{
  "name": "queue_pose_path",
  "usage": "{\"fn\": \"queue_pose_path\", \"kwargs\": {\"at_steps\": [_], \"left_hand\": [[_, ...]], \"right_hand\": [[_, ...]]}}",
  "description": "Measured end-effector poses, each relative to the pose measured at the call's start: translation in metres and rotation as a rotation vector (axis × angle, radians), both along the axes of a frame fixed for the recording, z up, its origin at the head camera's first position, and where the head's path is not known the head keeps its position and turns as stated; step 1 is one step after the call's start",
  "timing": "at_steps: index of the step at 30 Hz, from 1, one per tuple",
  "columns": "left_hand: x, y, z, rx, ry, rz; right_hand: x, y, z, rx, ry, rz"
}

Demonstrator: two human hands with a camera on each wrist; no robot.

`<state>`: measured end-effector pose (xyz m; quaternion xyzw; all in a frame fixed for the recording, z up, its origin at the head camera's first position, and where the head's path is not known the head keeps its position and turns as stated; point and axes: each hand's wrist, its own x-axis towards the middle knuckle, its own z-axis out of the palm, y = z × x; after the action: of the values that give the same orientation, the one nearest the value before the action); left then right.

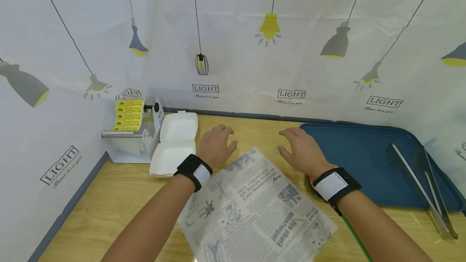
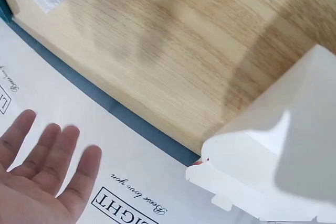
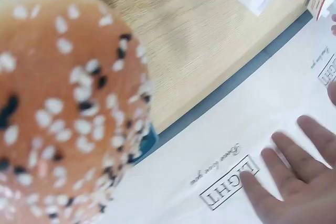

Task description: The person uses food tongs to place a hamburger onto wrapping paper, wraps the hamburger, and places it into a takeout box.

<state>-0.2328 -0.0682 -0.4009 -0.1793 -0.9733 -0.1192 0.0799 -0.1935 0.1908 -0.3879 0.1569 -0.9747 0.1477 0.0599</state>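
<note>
Both hands are raised with relaxed fingers and hold nothing. My left hand [image 1: 215, 144] hovers by the far left edge of a sheet of newspaper-print wrapping paper [image 1: 255, 213], close to an open white clamshell food box [image 1: 174, 153]. Across from it, my right hand [image 1: 303, 153] hovers near the sheet's far right edge, beside a blue tray [image 1: 349, 153]. A round seeded burger bun [image 3: 68, 114] fills the left of the right wrist view; in the head view the right wrist mostly covers it. Its base is hidden.
At the back left stands a label dispenser [image 1: 149, 144] with a roll of yellow labels [image 1: 129, 114]. Metal tongs [image 1: 418, 185] lie across the tray's right side, handles past its front edge. A lamp-printed white cloth [image 1: 236, 43] rises behind the wooden table [image 1: 91, 209].
</note>
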Motion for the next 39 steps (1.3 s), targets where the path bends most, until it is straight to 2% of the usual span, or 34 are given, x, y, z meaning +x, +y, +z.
{"fn": "queue_pose_path", "kwargs": {"at_steps": [6, 12, 15, 20, 23, 27, 32, 35, 39], "left_hand": [[0.015, 0.012, 0.005, 0.009, 0.068, -0.098], [0.038, 0.019, 0.008, 0.025, 0.104, -0.212], [0.055, 0.018, 0.009, 0.012, 0.064, -0.255], [0.086, 0.007, 0.007, -0.061, -0.063, -0.31], [0.104, -0.002, 0.006, -0.091, -0.17, -0.336], [0.125, -0.02, 0.003, -0.082, -0.303, -0.359], [0.144, -0.043, -0.01, -0.047, -0.448, -0.342], [0.152, -0.054, -0.024, -0.067, -0.485, -0.313], [0.156, -0.062, -0.041, -0.1, -0.452, -0.3]], "right_hand": [[0.018, 0.0, 0.006, -0.059, 0.11, 0.005], [0.046, 0.008, 0.007, -0.063, 0.203, 0.074], [0.061, 0.013, 0.009, -0.065, 0.252, 0.105], [0.083, 0.034, 0.013, -0.058, 0.327, 0.116], [0.098, 0.055, 0.017, -0.048, 0.348, 0.073], [0.117, 0.089, 0.02, -0.056, 0.377, -0.029], [0.132, 0.143, 0.017, -0.075, 0.381, -0.168], [0.132, 0.178, 0.008, -0.067, 0.313, -0.264], [0.133, 0.22, -0.01, -0.035, 0.081, -0.428]]}}
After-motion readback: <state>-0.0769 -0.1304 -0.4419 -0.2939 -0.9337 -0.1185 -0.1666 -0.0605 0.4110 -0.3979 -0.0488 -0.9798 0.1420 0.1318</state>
